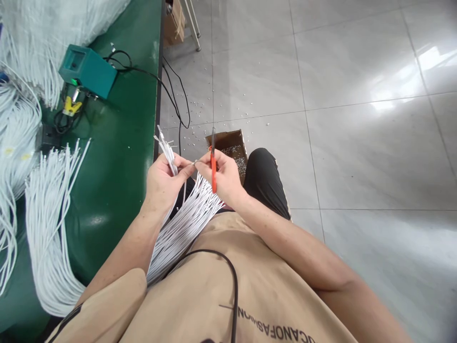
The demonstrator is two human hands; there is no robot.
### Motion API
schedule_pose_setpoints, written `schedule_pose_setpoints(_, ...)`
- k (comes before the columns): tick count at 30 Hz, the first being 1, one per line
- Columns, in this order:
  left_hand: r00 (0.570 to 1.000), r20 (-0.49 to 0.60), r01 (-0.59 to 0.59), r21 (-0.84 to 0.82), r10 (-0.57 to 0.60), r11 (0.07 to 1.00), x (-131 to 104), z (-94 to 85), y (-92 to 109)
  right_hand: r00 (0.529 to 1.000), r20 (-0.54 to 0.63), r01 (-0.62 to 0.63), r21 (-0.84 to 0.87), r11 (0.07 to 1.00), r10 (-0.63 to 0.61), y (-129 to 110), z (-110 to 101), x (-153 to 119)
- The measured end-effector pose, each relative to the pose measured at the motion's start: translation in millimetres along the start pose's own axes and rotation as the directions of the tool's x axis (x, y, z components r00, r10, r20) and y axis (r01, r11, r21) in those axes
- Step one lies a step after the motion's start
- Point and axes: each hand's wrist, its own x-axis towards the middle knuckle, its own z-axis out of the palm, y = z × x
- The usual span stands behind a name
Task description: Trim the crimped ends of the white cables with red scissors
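My left hand [166,176] is closed around a few white wires [166,145], whose ends stick up past the fingers. Its thumb and forefinger pinch a wire end right against the fingertips of my right hand [223,176]. That hand also grips a pair of red-handled scissors [213,176], seen edge-on with the dark metal tip pointing away from me. What exactly lies between the touching fingertips is too small to make out. A thick bundle of white wires [189,224] rests across my lap, under both hands.
Below my right hand, a cardboard box [224,138] on the floor holds small clippings, with more scattered around it. On the green table [107,190] at left stand a teal device [89,69] with a black cable and several white wire bundles [50,224].
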Motion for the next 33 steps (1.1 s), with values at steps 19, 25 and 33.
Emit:
schedule_pose_setpoints(19,0.981,0.119,0.181,-0.274,-0.154,0.944,16.3,-12.2,-14.2,0.999,0.005,0.036,-0.575,0.817,-0.04,4.8,-9.2,15.8)
schedule_pose_setpoints(25,0.98,0.114,0.187,-0.24,-0.164,0.953,13.6,-12.5,-13.3,0.967,0.231,0.253,-0.872,0.42,-0.104,6.2,-20.5,14.3)
schedule_pose_setpoints(33,0.963,0.161,0.25,-0.255,-0.214,0.934,11.5,-11.6,-7.0,0.935,0.339,0.354,-0.906,0.232,-0.102,-0.6,-25.5,16.0)
